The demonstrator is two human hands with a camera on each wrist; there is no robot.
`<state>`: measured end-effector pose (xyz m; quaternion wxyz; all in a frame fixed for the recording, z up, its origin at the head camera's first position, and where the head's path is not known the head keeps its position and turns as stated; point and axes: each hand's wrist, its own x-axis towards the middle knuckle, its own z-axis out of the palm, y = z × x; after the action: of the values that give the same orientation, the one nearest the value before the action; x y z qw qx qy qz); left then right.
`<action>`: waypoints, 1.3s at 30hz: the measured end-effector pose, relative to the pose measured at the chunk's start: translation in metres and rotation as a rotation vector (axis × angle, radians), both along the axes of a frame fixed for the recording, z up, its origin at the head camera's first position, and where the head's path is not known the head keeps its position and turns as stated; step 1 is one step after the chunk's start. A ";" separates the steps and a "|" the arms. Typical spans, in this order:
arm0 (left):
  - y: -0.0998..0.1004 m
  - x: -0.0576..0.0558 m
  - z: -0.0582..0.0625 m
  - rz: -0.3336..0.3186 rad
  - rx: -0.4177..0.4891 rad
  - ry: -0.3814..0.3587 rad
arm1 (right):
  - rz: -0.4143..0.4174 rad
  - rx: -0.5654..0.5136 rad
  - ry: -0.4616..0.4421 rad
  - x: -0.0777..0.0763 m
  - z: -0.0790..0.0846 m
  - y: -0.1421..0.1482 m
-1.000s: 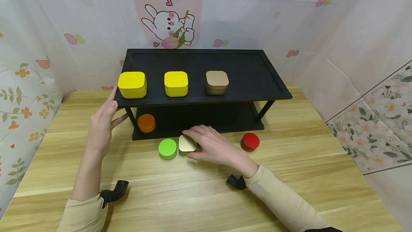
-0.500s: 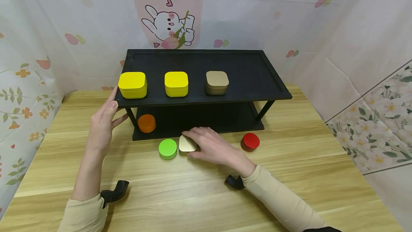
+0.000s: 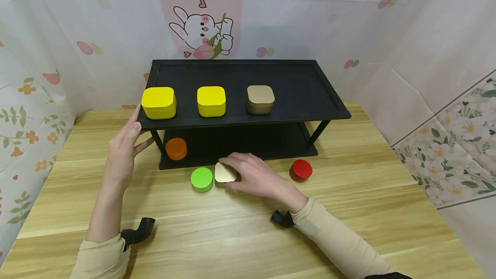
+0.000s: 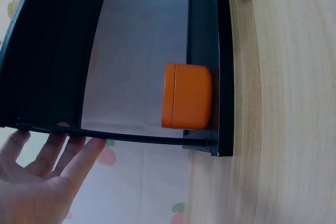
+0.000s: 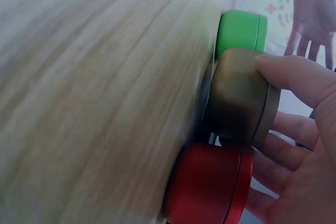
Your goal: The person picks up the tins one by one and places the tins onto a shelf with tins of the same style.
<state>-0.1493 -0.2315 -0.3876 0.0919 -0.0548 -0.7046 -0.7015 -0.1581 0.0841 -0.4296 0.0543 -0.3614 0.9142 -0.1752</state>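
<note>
Wood-grain table, patterned cloth behind. Right hand: thumb and fingers spread just tin-wide, pinching the pale gold tin from opposite sides. Left hand: fingers fairly straight, touching the black shelf at its upper-left corner. Gold tin sits just off the lower shelf edge; green tin close on its left, red tin well apart right. Bare wood toward the person.

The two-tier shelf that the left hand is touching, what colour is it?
Black; the shelf shows best in the head view.
</note>
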 end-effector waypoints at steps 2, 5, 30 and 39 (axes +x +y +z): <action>0.000 0.000 0.000 -0.001 0.005 0.004 | 0.000 -0.022 -0.004 0.000 0.001 0.001; 0.000 0.000 0.000 -0.002 0.007 0.007 | 0.001 -0.055 -0.016 0.000 0.002 0.002; 0.002 0.000 -0.001 0.011 0.016 -0.005 | -0.020 -0.158 0.028 0.012 0.033 0.032; 0.002 0.001 -0.001 0.011 0.019 -0.009 | -0.029 -0.158 0.063 0.020 0.045 0.046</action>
<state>-0.1483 -0.2295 -0.3882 0.0931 -0.0468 -0.6987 -0.7078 -0.1380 0.1301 -0.3846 -0.0057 -0.3568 0.9038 -0.2361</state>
